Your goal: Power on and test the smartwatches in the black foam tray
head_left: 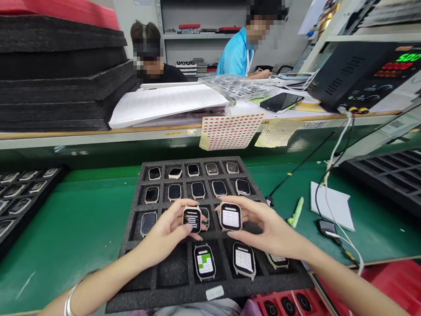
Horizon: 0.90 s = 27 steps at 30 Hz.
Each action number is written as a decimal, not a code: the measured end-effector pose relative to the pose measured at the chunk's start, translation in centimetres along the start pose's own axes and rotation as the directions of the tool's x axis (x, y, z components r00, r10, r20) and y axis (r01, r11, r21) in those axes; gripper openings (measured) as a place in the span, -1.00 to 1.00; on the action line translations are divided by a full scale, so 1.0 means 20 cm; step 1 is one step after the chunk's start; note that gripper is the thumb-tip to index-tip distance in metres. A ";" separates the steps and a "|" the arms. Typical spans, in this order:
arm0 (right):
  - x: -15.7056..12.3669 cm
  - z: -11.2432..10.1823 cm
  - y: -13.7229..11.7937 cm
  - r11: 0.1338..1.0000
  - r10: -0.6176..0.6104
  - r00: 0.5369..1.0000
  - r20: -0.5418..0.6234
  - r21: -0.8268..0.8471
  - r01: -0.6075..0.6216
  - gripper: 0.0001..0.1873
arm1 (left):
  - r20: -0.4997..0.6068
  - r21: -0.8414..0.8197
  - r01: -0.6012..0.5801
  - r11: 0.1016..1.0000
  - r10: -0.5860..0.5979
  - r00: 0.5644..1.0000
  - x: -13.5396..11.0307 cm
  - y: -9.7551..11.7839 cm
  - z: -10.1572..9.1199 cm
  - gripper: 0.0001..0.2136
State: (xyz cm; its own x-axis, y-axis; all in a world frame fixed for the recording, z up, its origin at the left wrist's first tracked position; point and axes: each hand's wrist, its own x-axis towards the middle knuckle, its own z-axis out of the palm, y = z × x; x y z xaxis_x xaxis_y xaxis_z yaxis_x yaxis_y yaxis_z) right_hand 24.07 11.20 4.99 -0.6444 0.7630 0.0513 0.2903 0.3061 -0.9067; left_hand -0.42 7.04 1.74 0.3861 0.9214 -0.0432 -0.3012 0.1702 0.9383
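A beige-framed, black-screened square watch and a beige-framed, white-screened square watch are held over a gridded black foam tray.
The first is grasped by the left hand's fingers, its lower text thumb-covered; the second by the right hand's. "Automatische" is faintly read; the tray's white paper label is illegible. Green "5.00" is shown on a black box-shaped power supply, cut off at far right.

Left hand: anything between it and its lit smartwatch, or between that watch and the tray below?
Nothing visible between the left hand and its lit smartwatch; it's held directly. Below, a second smartwatch, partly hidden, appears to occupy the foam tray compartment just behind it.
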 end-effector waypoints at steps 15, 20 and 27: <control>-0.14 -0.35 0.11 0.762 0.013 0.996 0.092 -0.645 0.050 -0.51 | -0.002 0.006 0.045 0.999 -0.045 0.999 0.00 0.01 0.00 -0.82; 0.01 -0.18 0.03 0.719 -0.063 0.976 0.207 -0.669 0.188 -0.72 | -0.019 0.015 0.046 0.999 -0.045 0.999 0.00 0.02 0.00 -0.80; 0.07 0.04 0.07 0.622 -0.005 0.999 0.040 -0.783 0.035 -0.87 | 0.016 0.047 0.027 0.999 -0.028 0.999 -0.02 0.02 0.02 -0.57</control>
State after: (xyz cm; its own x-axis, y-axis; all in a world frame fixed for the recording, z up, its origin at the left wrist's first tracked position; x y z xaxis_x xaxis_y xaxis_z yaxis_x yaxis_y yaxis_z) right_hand 22.90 12.25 3.50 -0.6740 0.7377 0.0389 0.7116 0.6624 -0.2341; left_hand -0.42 6.54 2.20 0.4086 0.9105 -0.0637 -0.2495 0.1786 0.9518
